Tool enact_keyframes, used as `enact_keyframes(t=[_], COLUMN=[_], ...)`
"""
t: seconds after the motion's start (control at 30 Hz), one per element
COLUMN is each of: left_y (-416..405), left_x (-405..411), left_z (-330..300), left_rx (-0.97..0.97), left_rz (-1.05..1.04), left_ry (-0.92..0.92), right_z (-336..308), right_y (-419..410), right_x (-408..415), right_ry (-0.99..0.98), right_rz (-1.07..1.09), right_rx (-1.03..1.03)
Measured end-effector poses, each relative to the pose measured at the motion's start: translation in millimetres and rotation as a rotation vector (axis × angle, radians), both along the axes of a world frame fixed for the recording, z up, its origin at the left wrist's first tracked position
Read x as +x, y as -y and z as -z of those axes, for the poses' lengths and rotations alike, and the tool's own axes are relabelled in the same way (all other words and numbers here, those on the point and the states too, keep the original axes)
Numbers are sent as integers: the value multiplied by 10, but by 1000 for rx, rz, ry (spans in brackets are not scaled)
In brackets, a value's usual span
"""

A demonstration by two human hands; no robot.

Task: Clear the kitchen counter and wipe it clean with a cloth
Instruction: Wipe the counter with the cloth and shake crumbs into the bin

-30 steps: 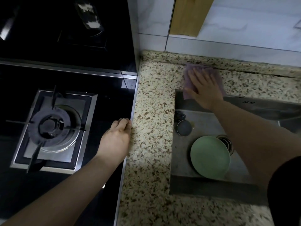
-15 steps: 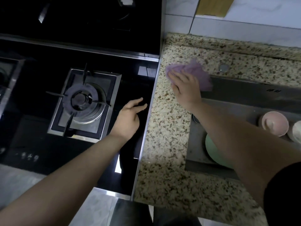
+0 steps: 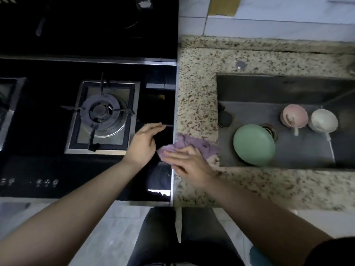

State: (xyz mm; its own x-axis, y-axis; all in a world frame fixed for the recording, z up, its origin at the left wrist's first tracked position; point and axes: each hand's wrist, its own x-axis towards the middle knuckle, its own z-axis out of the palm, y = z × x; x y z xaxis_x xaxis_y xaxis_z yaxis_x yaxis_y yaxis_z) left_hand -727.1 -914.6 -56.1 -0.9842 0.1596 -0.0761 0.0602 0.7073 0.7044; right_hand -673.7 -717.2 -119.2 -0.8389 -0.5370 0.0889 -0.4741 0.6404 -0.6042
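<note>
A purple cloth (image 3: 194, 144) lies on the speckled granite counter (image 3: 196, 89), on the narrow strip between the black stove and the sink. My right hand (image 3: 189, 163) presses flat on the cloth's near part with straight fingers pointing left. My left hand (image 3: 143, 144) hovers over the black glass stove top (image 3: 48, 166) just left of the cloth, fingers straight and relaxed, holding nothing.
A steel sink (image 3: 249, 89) on the right holds a green plate (image 3: 253, 144), a pink bowl (image 3: 294, 115), a white bowl (image 3: 323, 120) and a dark round strainer (image 3: 224, 119). A gas burner (image 3: 101, 112) sits left of my hands. The counter's front edge is close below.
My right hand has dragged the cloth from the back of the counter down the strip toward the front edge. My left hand has stayed over the stove's right side.
</note>
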Motion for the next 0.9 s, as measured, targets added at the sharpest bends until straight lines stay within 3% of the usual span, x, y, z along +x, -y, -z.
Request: enact_keyframes(t=[0.23,0.43,0.8,0.9], left_y=[-316,-834,-2062,-2313], left_x=[288,468,911,1044], left_z=[78,108,54,24], left_rx=[21,-15,11,1], left_rz=[265,501,676,691], left_ry=[-28,-32,-2,8], right_z=[18,21,-119,-114], right_y=[-165,-540,-1657,-2023], right_x=[659,1192,1541,1583], right_ry=[120,60,-48,16], right_rz=[113,348,637,705], right_rx=[-196,-251,-262,-294])
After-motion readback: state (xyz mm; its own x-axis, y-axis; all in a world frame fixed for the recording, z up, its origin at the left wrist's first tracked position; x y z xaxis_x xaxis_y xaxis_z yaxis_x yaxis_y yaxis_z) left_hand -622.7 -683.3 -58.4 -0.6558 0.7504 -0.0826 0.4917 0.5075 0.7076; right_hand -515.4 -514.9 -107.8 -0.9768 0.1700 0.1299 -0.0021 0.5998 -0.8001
